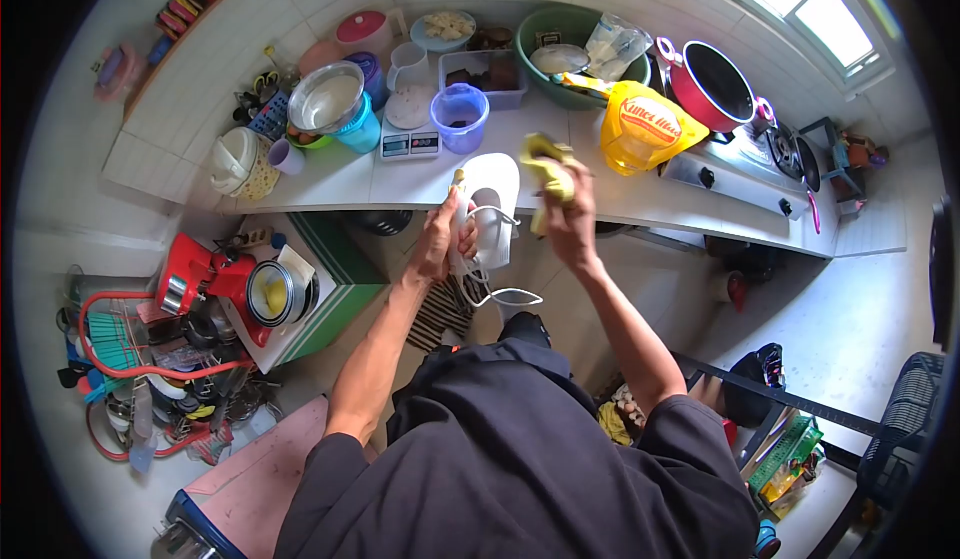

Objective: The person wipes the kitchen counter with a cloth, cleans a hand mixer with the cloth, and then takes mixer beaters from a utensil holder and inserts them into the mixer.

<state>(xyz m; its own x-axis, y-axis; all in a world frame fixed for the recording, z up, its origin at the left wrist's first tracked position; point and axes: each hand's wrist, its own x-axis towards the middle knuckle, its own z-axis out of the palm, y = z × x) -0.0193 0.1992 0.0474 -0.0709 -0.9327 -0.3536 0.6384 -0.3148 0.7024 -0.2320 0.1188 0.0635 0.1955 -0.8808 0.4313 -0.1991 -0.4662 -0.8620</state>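
Observation:
My left hand (440, 244) is closed around the handle of a white hand mixer (494, 181), held up in front of the counter's front edge. Its white cord (515, 294) hangs in loops below the body. To the right, my right hand (570, 221) grips a yellow cloth (548, 159), smeared by motion and apart from the mixer. Behind them on the counter stand a purple bucket (460, 124) with something dark inside and a digital kitchen scale (411, 147).
A yellow flour bag (645, 129) lies beside the gas stove (740, 174), which carries a red pot (712, 87). A green basin (560, 31) and a steel bowl (328, 99) crowd the back. At lower left are a red stand mixer (195, 274) and a dish rack (150, 359).

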